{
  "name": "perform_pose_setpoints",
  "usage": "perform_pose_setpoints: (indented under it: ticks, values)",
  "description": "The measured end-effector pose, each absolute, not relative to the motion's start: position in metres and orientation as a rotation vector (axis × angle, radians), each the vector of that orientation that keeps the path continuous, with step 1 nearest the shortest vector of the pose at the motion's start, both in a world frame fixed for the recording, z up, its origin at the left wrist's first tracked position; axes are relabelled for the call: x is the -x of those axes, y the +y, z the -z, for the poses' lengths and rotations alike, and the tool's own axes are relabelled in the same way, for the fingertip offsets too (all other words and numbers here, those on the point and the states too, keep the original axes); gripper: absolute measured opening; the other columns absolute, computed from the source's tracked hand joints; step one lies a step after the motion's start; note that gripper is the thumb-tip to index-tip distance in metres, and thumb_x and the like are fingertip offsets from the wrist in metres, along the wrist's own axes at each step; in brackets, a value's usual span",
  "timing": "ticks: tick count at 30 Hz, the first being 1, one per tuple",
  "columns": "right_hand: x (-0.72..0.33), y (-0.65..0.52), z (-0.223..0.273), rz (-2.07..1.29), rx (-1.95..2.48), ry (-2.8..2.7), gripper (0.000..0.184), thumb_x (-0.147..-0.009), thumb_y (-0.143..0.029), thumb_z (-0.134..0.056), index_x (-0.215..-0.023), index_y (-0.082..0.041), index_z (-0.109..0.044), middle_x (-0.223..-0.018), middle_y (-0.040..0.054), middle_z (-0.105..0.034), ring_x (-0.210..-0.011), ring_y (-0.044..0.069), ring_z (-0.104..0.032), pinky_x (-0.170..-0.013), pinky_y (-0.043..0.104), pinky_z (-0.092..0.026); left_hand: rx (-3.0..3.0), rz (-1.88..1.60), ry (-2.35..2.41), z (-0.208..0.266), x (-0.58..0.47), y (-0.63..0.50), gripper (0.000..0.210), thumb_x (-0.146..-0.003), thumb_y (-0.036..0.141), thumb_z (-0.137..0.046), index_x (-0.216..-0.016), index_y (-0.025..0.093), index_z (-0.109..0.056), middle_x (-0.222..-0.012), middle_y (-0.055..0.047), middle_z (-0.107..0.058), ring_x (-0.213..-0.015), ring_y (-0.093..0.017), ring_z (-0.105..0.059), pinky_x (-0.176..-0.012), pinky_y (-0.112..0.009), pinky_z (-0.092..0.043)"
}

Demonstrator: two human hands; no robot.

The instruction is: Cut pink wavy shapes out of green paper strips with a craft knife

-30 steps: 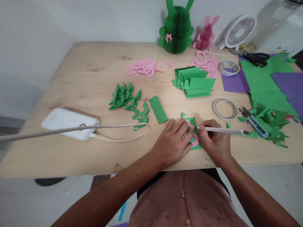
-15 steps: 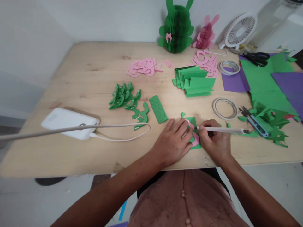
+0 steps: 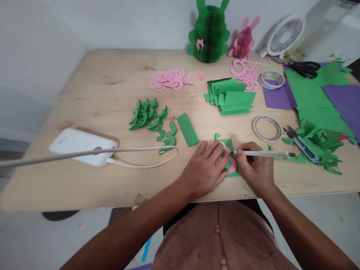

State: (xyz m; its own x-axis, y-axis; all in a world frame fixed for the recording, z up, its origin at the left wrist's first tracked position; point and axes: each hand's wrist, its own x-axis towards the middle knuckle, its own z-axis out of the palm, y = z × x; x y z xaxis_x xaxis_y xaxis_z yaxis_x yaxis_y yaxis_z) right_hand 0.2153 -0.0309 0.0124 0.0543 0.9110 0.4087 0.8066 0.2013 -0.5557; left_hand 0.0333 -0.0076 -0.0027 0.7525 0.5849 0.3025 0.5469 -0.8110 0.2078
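— Head view first: how about the grip?
— Narrow on the right: right hand (image 3: pixel 255 168) pinched around a white pen (image 3: pixel 271 153), tip by a green card (image 3: pixel 228 144). Flat on the left: left hand (image 3: pixel 206 170), fingers slightly spread over a curved pink cut-out (image 3: pixel 232 165) on that same card.
— And the card?
— Just left of the pen grip, partly under the left hand.
— The surface?
— Pale wooden table (image 3: pixel 95 90), knots showing well left of the grip. Right of the grip, snips (image 3: pixel 306 148) beside green scraps (image 3: pixel 327 144); ahead and slightly right, a tape ring (image 3: pixel 254 130); farther ahead, folded green strips (image 3: pixel 239 98).
— The room?
— Plain pale wall (image 3: pixel 126 26) beyond the table, well ahead of the grip. Near it, a green paper rabbit (image 3: pixel 209 33), a smaller pink rabbit (image 3: pixel 243 41) and a white fan (image 3: pixel 285 35). Below the table, pale floor (image 3: pixel 36 240).
— Any labels or writing?
— Faint mark on a white power bank (image 3: pixel 75 142), far left of the grip, too blurred to read. Only curved outlines on the green rectangle (image 3: pixel 188 130), ahead and left of the left hand.
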Motion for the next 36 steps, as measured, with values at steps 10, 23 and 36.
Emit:
perform_pose_setpoints:
  ticks: [10,23,36]
  values:
    - [-0.2142,-0.0297,-0.0138,-0.187,1.623,-1.772,0.014,-0.085,-0.023,-0.054,-0.072,-0.019,-0.057,-0.054,-0.0049,-0.055,-0.043,0.008,-0.048,-0.044,0.021,-0.036,-2.843,-0.546,0.917,0.0023,-0.0334,-0.0075,0.040,-0.098,0.036,-0.047,-0.127,0.010,-0.056,-0.135,-0.018,-0.055,-0.130,-0.032,-0.048,-0.108,-0.052,-0.037]
    - [-0.2139,-0.0300,-0.0140,-0.191,1.603,-1.782,0.015,-0.084,-0.024,-0.053,-0.071,-0.019,-0.057,-0.055,-0.0041,-0.057,-0.045,0.009,-0.051,-0.046,0.021,-0.039,-2.845,-0.540,0.918,0.0019,-0.0336,-0.0073,0.040,-0.098,0.036,-0.048,-0.126,0.009,-0.056,-0.135,-0.018,-0.055,-0.130,-0.032,-0.048,-0.107,-0.052,-0.037]
    - [-0.2139,-0.0316,-0.0151,-0.234,1.612,-1.794,0.018,-0.086,-0.027,-0.052,-0.070,-0.020,-0.057,-0.055,-0.0029,-0.057,-0.045,0.010,-0.050,-0.046,0.022,-0.039,-2.850,-0.561,0.921,0.0019,-0.0337,-0.0075,0.040,-0.097,0.037,-0.049,-0.125,0.010,-0.057,-0.133,-0.018,-0.056,-0.129,-0.032,-0.049,-0.107,-0.051,-0.037]
